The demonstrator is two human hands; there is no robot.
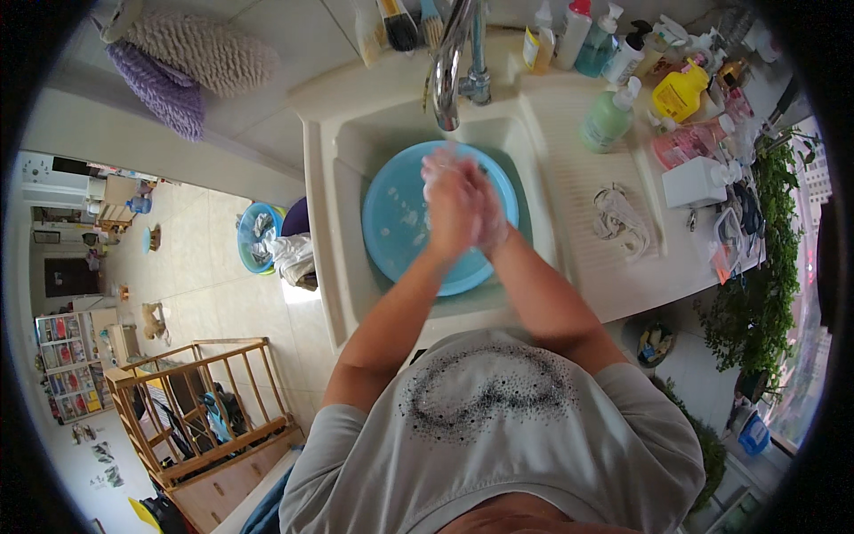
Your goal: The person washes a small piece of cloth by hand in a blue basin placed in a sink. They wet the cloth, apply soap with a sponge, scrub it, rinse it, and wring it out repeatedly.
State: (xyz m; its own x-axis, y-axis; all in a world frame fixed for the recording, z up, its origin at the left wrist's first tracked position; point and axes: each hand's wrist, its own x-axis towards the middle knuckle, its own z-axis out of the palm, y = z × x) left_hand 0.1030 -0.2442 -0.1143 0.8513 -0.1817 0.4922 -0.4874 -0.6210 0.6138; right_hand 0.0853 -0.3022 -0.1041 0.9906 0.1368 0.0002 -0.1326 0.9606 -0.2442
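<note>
My left hand [448,200] and my right hand [490,207] are pressed together, wet with white suds, over a round blue plastic basin [373,247]. Motion blurs the fingers, and whether anything lies between the palms cannot be told. The basin stands in a cream sink [347,287] and holds water with patches of foam. Just beyond the hands a chrome faucet [446,100] hangs over the basin's far rim. Right of the basin, a crumpled pale cloth [620,223] lies on the ribbed drainboard [567,200].
A green pump bottle [607,120], a yellow bottle [680,92] and a white pump bottle [697,183] stand or lie at the right. Brushes [399,30] are at the back wall. A tub of laundry [257,237] stands on the floor at left, near a wooden railing [207,414].
</note>
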